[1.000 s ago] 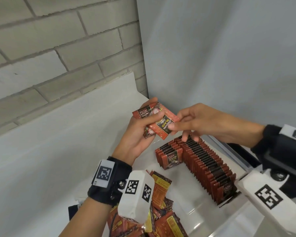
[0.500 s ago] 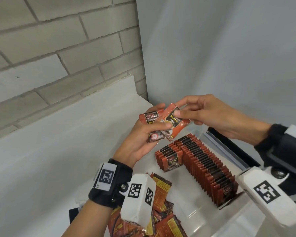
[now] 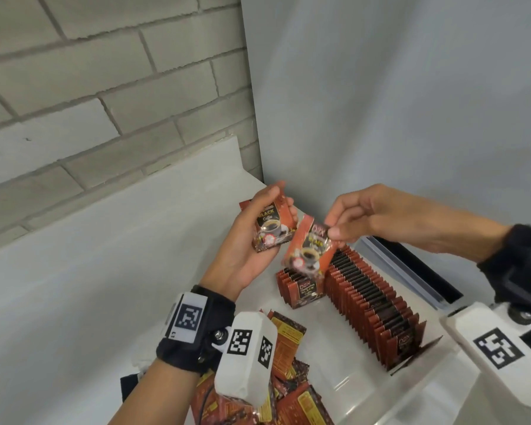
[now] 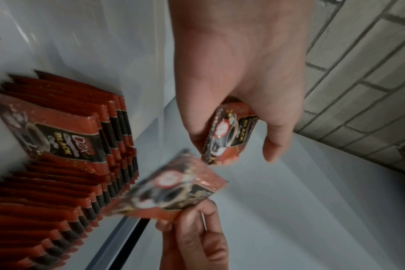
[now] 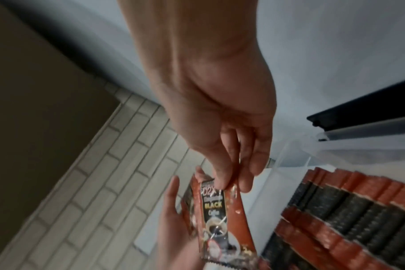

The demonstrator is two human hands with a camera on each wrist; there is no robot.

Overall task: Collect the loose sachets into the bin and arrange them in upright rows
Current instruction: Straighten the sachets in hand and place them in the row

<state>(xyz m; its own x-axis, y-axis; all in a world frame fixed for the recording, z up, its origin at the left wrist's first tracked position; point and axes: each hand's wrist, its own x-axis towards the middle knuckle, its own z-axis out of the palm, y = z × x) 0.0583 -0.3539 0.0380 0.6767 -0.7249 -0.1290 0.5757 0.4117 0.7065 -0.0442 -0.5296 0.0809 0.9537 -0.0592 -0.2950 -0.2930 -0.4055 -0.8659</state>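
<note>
While the left hand (image 3: 246, 240) cupped a small sachet stack (image 3: 272, 223), fingers curled round it above the far end of the clear bin (image 3: 460, 384), the right hand (image 3: 368, 216) pinched one loose sachet (image 3: 308, 251) by its top edge between thumb and fingertips, dangling it just right of the stack and apart from it. Down in the bin, a long upright row (image 3: 377, 302) ran along the right side, and a short upright row (image 3: 301, 286) stood beside it at the far end, directly under the dangling sachet. Nearer the bin's front edge, a jumbled sachet pile (image 3: 292, 378) lay flat, partly hidden behind the left wrist camera (image 3: 246, 357).
</note>
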